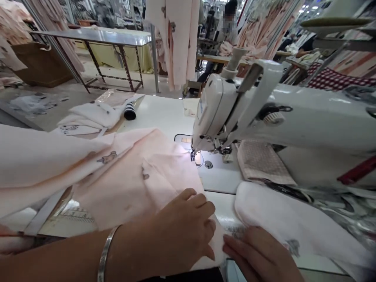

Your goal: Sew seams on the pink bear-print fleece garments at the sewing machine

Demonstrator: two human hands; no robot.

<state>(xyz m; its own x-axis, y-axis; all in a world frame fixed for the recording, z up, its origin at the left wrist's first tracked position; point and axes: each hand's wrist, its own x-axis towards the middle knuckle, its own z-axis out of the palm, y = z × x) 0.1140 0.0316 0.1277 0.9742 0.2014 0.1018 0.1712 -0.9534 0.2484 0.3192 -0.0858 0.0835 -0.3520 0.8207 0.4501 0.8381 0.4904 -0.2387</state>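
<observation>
A pale pink printed fabric piece (117, 196) lies over the sewing machine bed, its far edge reaching the presser foot (193, 156) under a small light. My left hand (185, 229), with a silver bangle on its wrist, rests on the fabric with curled fingers gripping it near its right edge. Close by, my right hand (261, 252) has its fingers pressed together at that same edge, pinching the cloth; the fingertips are partly hidden. The white sewing machine head (229, 105) stands just beyond both hands.
Right of my hands lies another white-pink fabric piece (279, 211), with a checked cloth (261, 160) behind it. A striped thread cone (129, 111) and folded fabric (94, 115) sit at the left. Beyond are a metal table (102, 36), hanging garments and a seated person (227, 31).
</observation>
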